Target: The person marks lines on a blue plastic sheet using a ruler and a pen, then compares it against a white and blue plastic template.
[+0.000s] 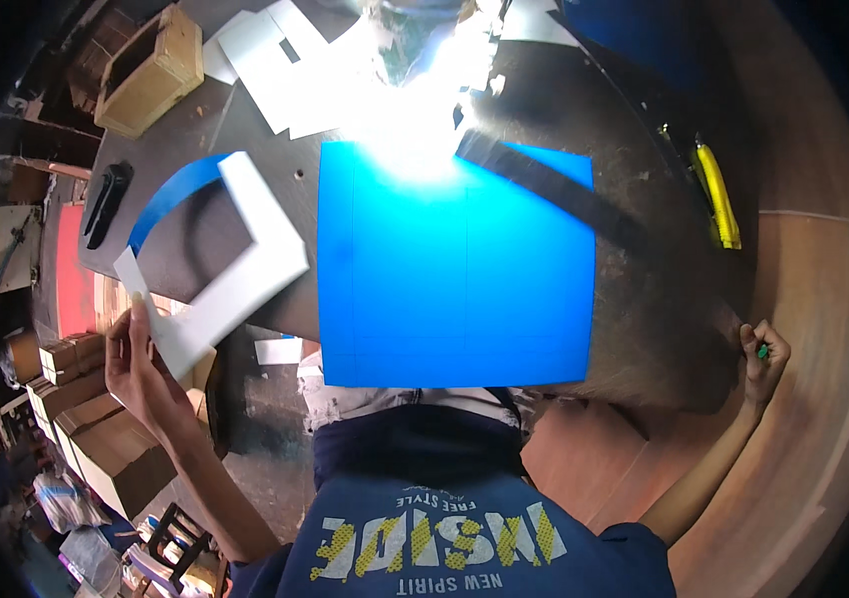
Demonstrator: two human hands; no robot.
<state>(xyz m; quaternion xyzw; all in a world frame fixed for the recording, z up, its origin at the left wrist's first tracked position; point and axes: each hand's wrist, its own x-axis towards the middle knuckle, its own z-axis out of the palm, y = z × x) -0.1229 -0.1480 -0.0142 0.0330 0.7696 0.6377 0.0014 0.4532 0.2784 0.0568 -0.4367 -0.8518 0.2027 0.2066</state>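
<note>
My left hand (143, 366) grips the lower end of a white card offcut (236, 286), an angled piece with a curved blue strip (171, 192) joining its two ends. The offcut is raised at the left side of the dark table. Out by the table's right edge, my right hand (765, 361) is closed around a small green thing, mostly hidden by the fingers. Between my hands a large blue sheet (456, 274) lies flat, with faint straight lines across it. A yellow utility knife (715, 196) rests on the table beyond my right hand.
A black stapler-like tool (108, 204) and a wooden box (150, 72) stand at the left. White card sheets (275, 62) lie far back beside a glaring lamp (415, 95). Cardboard boxes (111, 439) are stacked below left. A dark band (554, 186) crosses the blue sheet's far corner.
</note>
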